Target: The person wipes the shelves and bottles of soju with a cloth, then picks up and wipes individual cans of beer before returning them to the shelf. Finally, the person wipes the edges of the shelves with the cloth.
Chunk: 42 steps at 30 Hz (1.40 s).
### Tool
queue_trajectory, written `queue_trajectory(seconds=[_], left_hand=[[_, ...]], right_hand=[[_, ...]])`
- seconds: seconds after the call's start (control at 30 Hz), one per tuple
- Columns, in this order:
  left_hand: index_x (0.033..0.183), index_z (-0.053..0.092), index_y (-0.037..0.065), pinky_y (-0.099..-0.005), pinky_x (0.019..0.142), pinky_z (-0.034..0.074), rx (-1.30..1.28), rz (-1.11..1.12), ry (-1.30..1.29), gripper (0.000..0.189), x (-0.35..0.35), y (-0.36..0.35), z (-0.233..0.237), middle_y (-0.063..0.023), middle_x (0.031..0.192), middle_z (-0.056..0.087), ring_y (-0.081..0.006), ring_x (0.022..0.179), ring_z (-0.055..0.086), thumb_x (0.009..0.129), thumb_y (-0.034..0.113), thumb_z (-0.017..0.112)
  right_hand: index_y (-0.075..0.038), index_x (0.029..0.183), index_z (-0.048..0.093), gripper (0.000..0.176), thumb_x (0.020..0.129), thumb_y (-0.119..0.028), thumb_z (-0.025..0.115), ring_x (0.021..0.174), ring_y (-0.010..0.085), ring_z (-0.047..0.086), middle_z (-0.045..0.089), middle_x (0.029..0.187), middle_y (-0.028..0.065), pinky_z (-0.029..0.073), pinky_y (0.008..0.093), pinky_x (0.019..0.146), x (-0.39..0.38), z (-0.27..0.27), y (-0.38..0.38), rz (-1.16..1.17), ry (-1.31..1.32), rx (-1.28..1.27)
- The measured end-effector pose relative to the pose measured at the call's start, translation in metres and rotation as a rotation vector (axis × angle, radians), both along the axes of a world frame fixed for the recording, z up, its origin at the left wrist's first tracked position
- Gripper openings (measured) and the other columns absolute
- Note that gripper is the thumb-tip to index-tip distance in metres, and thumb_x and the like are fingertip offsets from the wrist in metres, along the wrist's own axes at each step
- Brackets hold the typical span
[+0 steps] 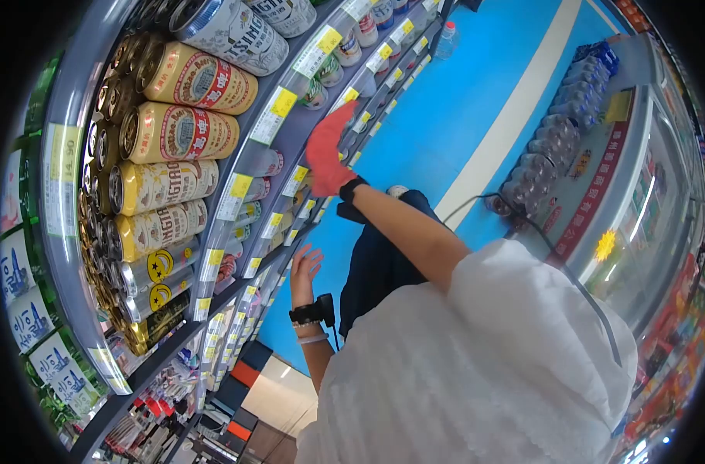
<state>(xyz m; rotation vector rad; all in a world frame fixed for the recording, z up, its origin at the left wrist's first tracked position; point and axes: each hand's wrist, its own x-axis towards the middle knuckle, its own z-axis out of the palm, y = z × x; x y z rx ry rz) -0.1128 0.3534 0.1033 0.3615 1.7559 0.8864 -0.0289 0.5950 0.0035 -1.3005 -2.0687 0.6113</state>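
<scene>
My right hand (pixel 333 174) is at the shelf fronts, hidden behind a red cloth (pixel 327 147) that covers it as far as the black wristband. The cloth hangs in a curve beside the price labels, and the fingers themselves do not show. Lower down, my left hand (pixel 307 265) is raised near the lower shelves with its fingers apart and nothing in it. A black device (pixel 314 311) is strapped to the left wrist. Closest on the shelves are small cans and cups (pixel 267 162) behind yellow-and-white price labels (pixel 294 182).
Beer cans (pixel 190 131) lie stacked on the shelf at left, above green packs (pixel 55 371). On the right stand a glass-topped freezer (pixel 631 193) and wrapped bottle packs (pixel 553 139). A plastic bottle (pixel 447 40) is on the blue floor (pixel 437 116). A cable (pixel 553 247) crosses my shoulder.
</scene>
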Motion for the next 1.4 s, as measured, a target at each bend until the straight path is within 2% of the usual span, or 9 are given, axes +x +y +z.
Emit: queue_trajectory(seconds=[0.27,0.43,0.7,0.77,0.8,0.9,1.03,1.1,1.4], left_hand=[[0.138,0.052,0.007,-0.0353,0.101,0.044,0.003,-0.154,-0.087,0.041,-0.039,-0.004,-0.025,-0.0134,0.129,0.063,-0.023,0.118,0.061,0.103,0.028,0.047],[0.13,0.055,0.007,-0.026,0.085,0.047,-0.119,-0.459,0.0,0.036,-0.041,0.053,-0.074,-0.0104,0.119,0.066,-0.0167,0.099,0.063,0.099,0.024,0.053],[0.133,0.047,0.001,-0.0432,0.099,0.044,0.209,-0.916,0.657,0.048,0.037,0.232,-0.128,-0.0263,0.12,0.057,-0.0408,0.113,0.055,0.09,0.016,0.06],[0.136,0.044,0.001,-0.045,0.102,0.041,0.141,-0.91,0.647,0.053,0.054,0.267,-0.139,-0.0272,0.125,0.053,-0.042,0.117,0.051,0.088,0.017,0.062],[0.138,0.041,0.001,-0.0468,0.105,0.038,0.079,-0.894,0.631,0.059,0.066,0.285,-0.142,-0.0281,0.13,0.049,-0.0431,0.121,0.047,0.087,0.018,0.065],[0.141,0.038,-0.001,-0.0491,0.109,0.033,0.104,-0.873,0.928,0.068,0.101,0.321,-0.144,-0.0294,0.138,0.041,-0.0451,0.128,0.04,0.084,0.019,0.069],[0.152,0.018,-0.002,-0.0544,0.114,0.023,-0.091,-0.844,1.073,0.096,0.119,0.362,-0.162,-0.0341,0.145,0.029,-0.0506,0.133,0.029,0.081,0.03,0.074],[0.154,0.011,-0.003,-0.0575,0.115,0.019,-0.134,-0.782,1.097,0.105,0.116,0.378,-0.184,-0.0361,0.145,0.029,-0.0529,0.133,0.028,0.081,0.039,0.075],[0.106,0.06,-0.017,-0.0515,0.092,0.045,-0.047,-0.189,0.966,0.079,0.113,0.439,-0.219,-0.0386,0.105,0.062,-0.0498,0.103,0.058,0.087,0.059,0.063]], right_hand=[[0.001,0.124,0.058,0.034,0.091,-0.004,0.052,0.114,0.0268,0.059,0.065,0.118,0.0138,0.049,0.0341,0.092,0.034,0.022,-0.041,0.469,-0.058,-0.203],[0.003,0.12,0.063,0.033,0.088,0.002,0.052,0.116,0.0272,0.059,0.065,0.117,0.0144,0.049,0.0335,0.093,0.131,0.046,-0.014,0.246,0.103,-0.48],[0.006,0.113,0.07,0.034,0.084,0.01,0.053,0.118,0.0278,0.06,0.066,0.116,0.0151,0.049,0.0326,0.093,0.295,0.056,0.033,-0.211,0.285,-0.821],[0.0,0.1,0.069,0.02,0.08,-0.003,0.071,0.097,0.0181,0.059,0.064,0.103,0.0146,0.043,0.0302,0.067,0.328,0.058,0.038,-0.028,0.471,-0.446],[0.005,0.101,0.068,0.03,0.073,0.01,0.061,0.093,0.0216,0.06,0.064,0.103,0.0155,0.042,0.0289,0.066,0.338,0.067,0.04,0.019,1.356,-0.696],[0.008,0.104,0.072,0.053,0.056,0.024,0.06,0.112,0.0187,0.058,0.07,0.102,0.0102,0.051,0.03,0.083,0.393,0.08,0.075,0.04,1.238,-0.851],[0.007,0.101,0.073,0.036,0.069,0.019,0.062,0.091,0.015,0.064,0.073,0.106,0.0138,0.053,0.0312,0.084,0.44,0.09,0.114,-0.03,0.421,-0.395],[0.007,0.099,0.073,0.03,0.072,0.017,0.062,0.085,0.0137,0.064,0.073,0.105,0.0147,0.052,0.0304,0.088,0.458,0.074,0.131,-0.084,0.493,-0.491],[0.01,0.095,0.073,0.028,0.069,0.016,0.064,0.089,0.0098,0.062,0.075,0.094,0.0133,0.034,0.0255,0.11,0.512,0.022,0.148,0.077,0.789,-0.492]])
